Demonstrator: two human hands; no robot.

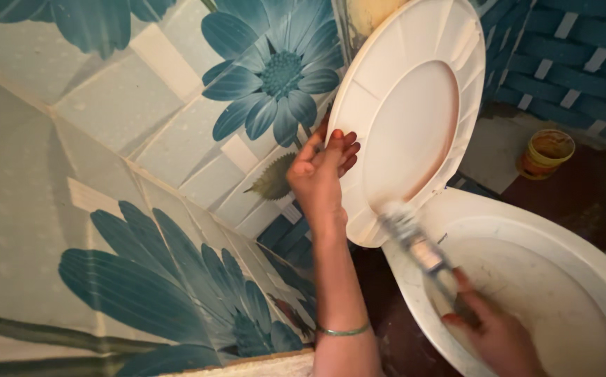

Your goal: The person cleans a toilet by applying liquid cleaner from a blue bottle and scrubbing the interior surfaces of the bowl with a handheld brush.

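Toilet brush (414,241), blurred, lies slantwise at lower right of centre, its pale bristle end against the lower rim of the raised seat and its handle running down into the right hand. Right hand (495,335), at the lower right edge of the frame, is closed around the handle and sits over the near rim of the toilet bowl (568,244). One white bowl fills the lower right corner; its inner surface is scuffed and stained. Dark floor shows between the bowl and the wall. One thin green bangle (345,330) circles the left forearm, which rises from the bottom edge at centre. Left hand (322,171), at centre frame, has its fingers extended and close together, their tips pressed on the left edge of the toilet seat (411,119); it grips nothing. One white seat stands tilted upright at upper centre, its underside facing the camera. Wall tiles (107,139) cover the left half of the frame, pale with large blue-green flower prints; three blooms are at least partly visible. One small yellow tub (545,153) stands on the floor at upper right. Blue brick-pattern tiles (568,56) fill the far upper right corner.
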